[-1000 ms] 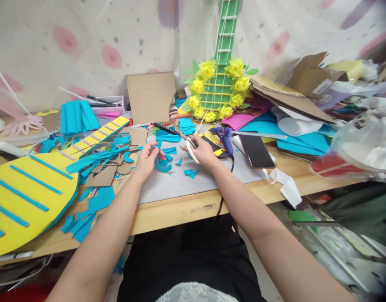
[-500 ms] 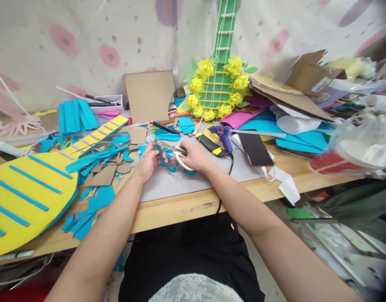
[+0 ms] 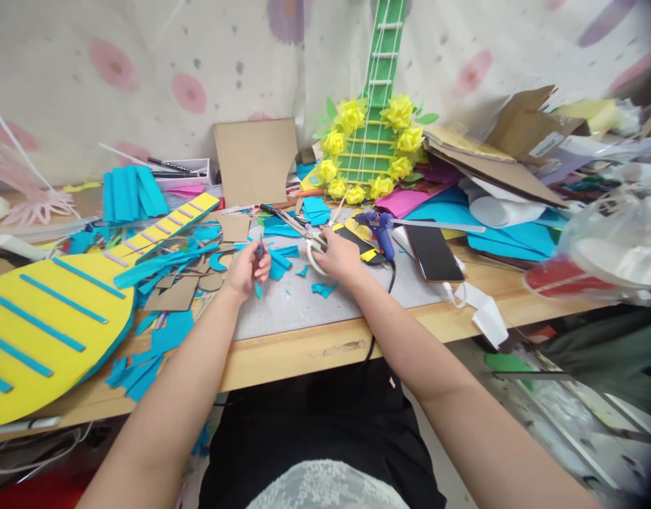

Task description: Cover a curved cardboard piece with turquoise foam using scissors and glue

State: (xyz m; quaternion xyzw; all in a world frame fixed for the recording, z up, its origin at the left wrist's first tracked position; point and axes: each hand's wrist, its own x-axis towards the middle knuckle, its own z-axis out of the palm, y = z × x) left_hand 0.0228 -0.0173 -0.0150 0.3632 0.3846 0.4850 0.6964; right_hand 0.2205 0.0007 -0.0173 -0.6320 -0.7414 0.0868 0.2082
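Observation:
My left hand (image 3: 245,269) is closed on a small blue paper piece (image 3: 259,288), whose ends stick out above and below the fingers. In my right hand (image 3: 340,256) are scissors with white handles (image 3: 315,256), their blades pointing to the upper left over the mat. Blue paper scraps (image 3: 280,263) lie on the grey cutting mat (image 3: 296,311) between the hands. Just beyond the right hand are a yellow-and-black tool (image 3: 368,255), partly covered, and a blue glue gun (image 3: 381,232).
A yellow guitar-shaped cutout (image 3: 92,286) with blue strips lies at the left. At the back stands a green guitar shape (image 3: 368,152) ringed with yellow paper flowers (image 3: 410,139). A black phone (image 3: 432,251), a cardboard piece (image 3: 256,159) and a plastic-covered bucket (image 3: 584,247) are nearby.
The scissors have moved away from the left hand, up and to the right. The curled blue paper strip no longer hangs between the hands; a small blue piece stays in the left fingers.

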